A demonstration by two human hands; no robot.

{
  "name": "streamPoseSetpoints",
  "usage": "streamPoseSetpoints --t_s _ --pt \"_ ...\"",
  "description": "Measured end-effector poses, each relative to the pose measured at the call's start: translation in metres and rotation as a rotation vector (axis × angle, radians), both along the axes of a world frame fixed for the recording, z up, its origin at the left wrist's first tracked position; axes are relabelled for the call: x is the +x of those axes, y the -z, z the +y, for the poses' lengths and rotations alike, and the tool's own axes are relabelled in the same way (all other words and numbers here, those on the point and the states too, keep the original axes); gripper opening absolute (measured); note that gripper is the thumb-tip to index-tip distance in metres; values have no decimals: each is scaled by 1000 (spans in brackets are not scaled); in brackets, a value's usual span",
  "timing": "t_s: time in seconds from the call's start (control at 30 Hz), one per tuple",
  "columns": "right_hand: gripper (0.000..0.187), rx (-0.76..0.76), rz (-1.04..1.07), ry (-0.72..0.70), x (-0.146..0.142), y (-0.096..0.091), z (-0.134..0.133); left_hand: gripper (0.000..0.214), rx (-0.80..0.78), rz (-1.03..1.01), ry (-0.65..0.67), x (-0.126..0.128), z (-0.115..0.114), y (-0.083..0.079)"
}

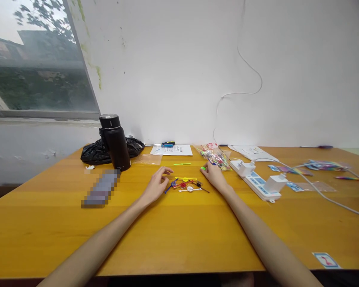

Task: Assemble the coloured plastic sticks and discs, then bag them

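Note:
My left hand (158, 184) rests on the table with its fingers apart and slightly curved, holding nothing. Just right of it lies a loose group of plastic spinner arrows: a blue one (174, 184), a yellow one (185, 179), a red one (183, 185), a white one (190, 189) and a black one (199, 184). Beyond them a thin green arrow (182, 164) lies apart. My right hand (214, 175) is closed at the fingertips on a small green plastic piece (202, 168), mostly hidden by the fingers. A clear bag of small colourful parts (214, 154) sits directly behind that hand.
On the left stand a black flask (115, 143), a black plastic bag (91, 153) and a blurred-out flat object (101, 189). A white power strip (257, 183) with plugged-in chargers and cables is at the right. Paper sheets (179, 150) and screwdrivers lie along the wall.

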State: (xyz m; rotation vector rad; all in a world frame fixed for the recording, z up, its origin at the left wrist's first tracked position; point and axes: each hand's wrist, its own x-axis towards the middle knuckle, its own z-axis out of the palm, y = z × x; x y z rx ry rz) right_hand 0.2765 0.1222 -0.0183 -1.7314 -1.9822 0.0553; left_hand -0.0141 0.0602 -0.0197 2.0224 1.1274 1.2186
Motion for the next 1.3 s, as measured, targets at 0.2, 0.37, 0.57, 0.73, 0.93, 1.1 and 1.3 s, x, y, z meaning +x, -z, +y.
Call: streamPoseSetpoints --t_s 0.2,0.37,0.57,0.73,0.93,1.1,1.3 --pt "15 -10 35 20 3 5 5 32 -5 21 9 1 -1 0" --pt "26 -11 42 26 -2 0 -1 31 -12 38 26 1 -3 -1" --pt "23 64 115 -263 -27 -10 -20 26 -43 57 49 2 -5 0" --pt "19 2 65 -622 -52 -17 -38 28 -31 35 58 2 -6 -2" --pt "20 10 74 -601 -56 -18 -42 27 -39 -13 43 1 -5 -3" --pt "23 63 279 -564 -57 -20 -39 28 -51 -44 0 1 -3 -5" --pt "31 -23 643 -603 -74 -26 -48 21 -60 -131 103 8 -14 -17"
